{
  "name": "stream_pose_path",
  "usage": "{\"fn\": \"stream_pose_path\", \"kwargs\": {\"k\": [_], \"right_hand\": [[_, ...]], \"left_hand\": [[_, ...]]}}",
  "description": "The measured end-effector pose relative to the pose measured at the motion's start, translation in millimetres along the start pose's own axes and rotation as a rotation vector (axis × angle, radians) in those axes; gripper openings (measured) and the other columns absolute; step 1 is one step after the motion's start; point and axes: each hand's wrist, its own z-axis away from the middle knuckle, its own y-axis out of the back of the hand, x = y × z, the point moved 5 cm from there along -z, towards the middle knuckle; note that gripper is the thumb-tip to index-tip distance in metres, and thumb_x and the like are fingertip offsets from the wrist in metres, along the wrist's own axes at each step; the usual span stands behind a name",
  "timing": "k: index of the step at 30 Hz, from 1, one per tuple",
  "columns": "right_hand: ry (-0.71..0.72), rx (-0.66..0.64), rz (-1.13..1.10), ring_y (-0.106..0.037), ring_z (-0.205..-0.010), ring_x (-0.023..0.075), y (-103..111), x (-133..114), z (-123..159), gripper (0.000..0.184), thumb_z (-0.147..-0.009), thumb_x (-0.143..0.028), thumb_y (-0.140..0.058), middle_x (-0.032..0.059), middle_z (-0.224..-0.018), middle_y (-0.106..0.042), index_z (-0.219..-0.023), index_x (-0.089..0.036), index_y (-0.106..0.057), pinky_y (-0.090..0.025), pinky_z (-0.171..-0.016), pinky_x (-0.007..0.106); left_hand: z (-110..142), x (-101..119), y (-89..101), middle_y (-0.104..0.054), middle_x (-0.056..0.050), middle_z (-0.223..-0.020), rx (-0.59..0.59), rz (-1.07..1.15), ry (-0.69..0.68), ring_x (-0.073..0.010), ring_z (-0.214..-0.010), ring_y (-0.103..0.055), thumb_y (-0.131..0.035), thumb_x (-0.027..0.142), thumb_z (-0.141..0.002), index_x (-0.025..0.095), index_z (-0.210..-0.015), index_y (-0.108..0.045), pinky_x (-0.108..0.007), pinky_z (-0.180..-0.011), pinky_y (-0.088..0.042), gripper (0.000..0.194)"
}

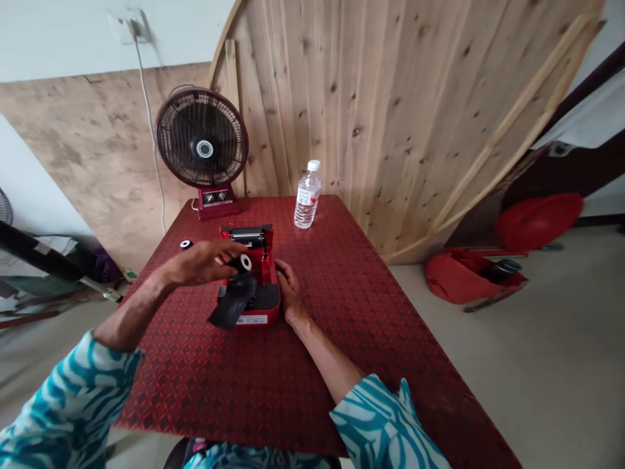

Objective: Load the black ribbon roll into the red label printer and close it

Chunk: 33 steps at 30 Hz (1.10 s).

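Observation:
A small red label printer (pixel 274 306) with its lid raised stands on the table, its black inner parts exposed. Over its opening, my left hand (pixel 208 262) is closed on a roll of black ribbon (pixel 239 264) with a white core. The loose end of the ribbon hangs down across the printer's front left and covers part of it. My right hand (pixel 289 286) is curled against the printer's right side, holding it there. Another small black roll with a white core (pixel 185 244) sits on the table just beyond my left wrist.
A dark red fan (pixel 202 150) stands at the table's back left corner. A clear water bottle (pixel 307 198) is upright near the back edge. The table (pixel 361 312) has a red patterned cover. Wooden boards lean behind it, and a red bag (pixel 452 277) lies on the floor at right.

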Motion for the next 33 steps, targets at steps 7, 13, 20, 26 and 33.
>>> {"fn": "stream_pose_path", "kwargs": {"k": [7,13,20,26,33], "right_hand": [[-0.017,0.014,-0.007,-0.058,-0.11,0.0229,0.9,1.6,1.5,0.033,-0.078,-0.039,-0.056,0.0041,-0.113,-0.067,-0.106,-0.024,-0.065,-0.041,-0.099,0.042],[-0.045,0.016,0.009,-0.058,-0.109,0.0235,2.5,3.2,1.2,0.033,-0.077,-0.039,-0.057,0.0042,-0.113,-0.067,-0.106,-0.024,-0.064,-0.042,-0.097,0.042],[-0.049,-0.001,0.013,-0.058,-0.111,0.0238,3.7,3.2,0.8,0.033,-0.078,-0.039,-0.056,0.0048,-0.115,-0.067,-0.106,-0.024,-0.064,-0.042,-0.098,0.043],[-0.053,-0.008,0.003,-0.057,-0.111,0.0227,3.0,2.5,2.5,0.033,-0.079,-0.039,-0.056,0.0041,-0.116,-0.066,-0.108,-0.024,-0.063,-0.041,-0.099,0.042],[-0.037,0.016,0.02,-0.058,-0.109,0.0234,4.2,0.5,1.3,0.031,-0.078,-0.037,-0.057,0.0042,-0.112,-0.068,-0.105,-0.024,-0.065,-0.042,-0.098,0.042]], "left_hand": [[7.5,-54.8,64.4,-0.07,-0.002,-0.082,0.317,-0.112,0.24,-0.0225,-0.079,-0.065,-0.069,0.018,-0.059,0.021,-0.092,-0.069,-0.033,-0.074,-0.05,0.033],[-28.7,-118.8,41.6,-0.072,-0.006,-0.084,0.282,-0.537,0.335,-0.0293,-0.089,-0.066,-0.067,0.023,-0.065,0.021,-0.085,-0.066,-0.038,-0.081,-0.044,0.02],[-34.4,-142.6,27.2,-0.071,-0.006,-0.074,0.299,-0.513,0.321,-0.0333,-0.096,-0.064,-0.071,0.021,-0.062,0.022,-0.08,-0.067,-0.043,-0.096,-0.034,0.018],[-14.3,-144.1,55.8,-0.07,-0.009,-0.105,0.412,-0.355,0.262,-0.0269,-0.099,-0.063,-0.065,0.04,-0.073,0.021,-0.102,-0.066,-0.036,-0.087,-0.044,0.035],[40.3,-191.1,114.2,-0.072,-0.011,-0.097,0.584,0.058,0.433,-0.0243,-0.091,-0.064,-0.075,0.057,-0.054,0.015,-0.101,-0.065,-0.034,-0.08,-0.05,0.064]]}}
